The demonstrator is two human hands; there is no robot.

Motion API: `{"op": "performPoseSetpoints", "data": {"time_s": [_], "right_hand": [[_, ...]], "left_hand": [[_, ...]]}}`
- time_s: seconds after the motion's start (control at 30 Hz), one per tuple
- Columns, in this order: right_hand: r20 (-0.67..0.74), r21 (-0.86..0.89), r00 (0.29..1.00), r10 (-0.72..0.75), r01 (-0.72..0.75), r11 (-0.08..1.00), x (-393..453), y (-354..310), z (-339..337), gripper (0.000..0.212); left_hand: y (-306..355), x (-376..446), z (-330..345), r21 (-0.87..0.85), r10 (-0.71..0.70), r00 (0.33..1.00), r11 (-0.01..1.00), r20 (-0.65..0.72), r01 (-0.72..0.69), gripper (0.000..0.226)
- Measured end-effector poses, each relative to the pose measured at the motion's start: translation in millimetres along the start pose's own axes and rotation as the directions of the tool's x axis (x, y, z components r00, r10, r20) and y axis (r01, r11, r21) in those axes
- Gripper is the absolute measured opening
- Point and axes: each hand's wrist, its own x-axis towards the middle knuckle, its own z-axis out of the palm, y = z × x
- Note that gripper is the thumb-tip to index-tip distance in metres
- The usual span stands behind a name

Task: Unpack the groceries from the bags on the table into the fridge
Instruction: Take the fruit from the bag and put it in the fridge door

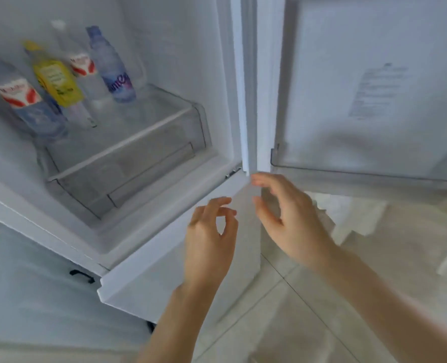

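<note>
4 bottles (pixel 60 79) inside fridge (pixel 180 61)

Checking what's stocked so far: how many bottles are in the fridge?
4, all on the shelf above the drawer: red-label bottle at left, yellow bottle, second red-label bottle behind, blue bottle rightmost. More may sit beyond the left edge.

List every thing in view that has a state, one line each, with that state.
fridge door: open wide
clear drawer: pushed in, looks empty
door bin: nothing visible in it
four bottles: upright on the shelf, capped
left hand: empty, fingers loosely curled
right hand: empty, fingers relaxed
</note>
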Motion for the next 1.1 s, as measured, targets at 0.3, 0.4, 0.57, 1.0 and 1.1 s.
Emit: {"op": "performPoseSetpoints", "data": {"time_s": [0.3, 0.4, 0.57, 1.0, 1.1], "right_hand": [[-0.016, -0.021, 0.916, 0.400, -0.400, 0.916, -171, 71, -98, 0.032], [-0.052, -0.037, 0.876, 0.479, -0.481, 0.876, -229, 87, -139, 0.033], [-0.060, -0.090, 0.790, 0.611, -0.613, 0.785, -318, 109, -203, 0.036], [-0.171, -0.050, 0.520, 0.837, -0.853, 0.519, -423, 168, -308, 0.041], [-0.180, -0.024, 0.489, 0.853, -0.869, 0.494, -416, 194, -325, 0.042]], "left_hand": [[48, -117, 111, 0.020, 0.018, 0.928, 0.999, 0.373, -0.027, 0.020], [75, -158, 146, 0.032, 0.040, 0.889, 0.998, 0.455, -0.061, 0.023], [120, -227, 208, 0.009, 0.067, 0.824, 0.996, 0.562, -0.087, 0.021], [197, -287, 319, -0.011, 0.117, 0.619, 0.985, 0.776, -0.172, 0.024], [200, -268, 345, 0.020, 0.089, 0.623, 0.986, 0.777, -0.167, 0.023]]}}
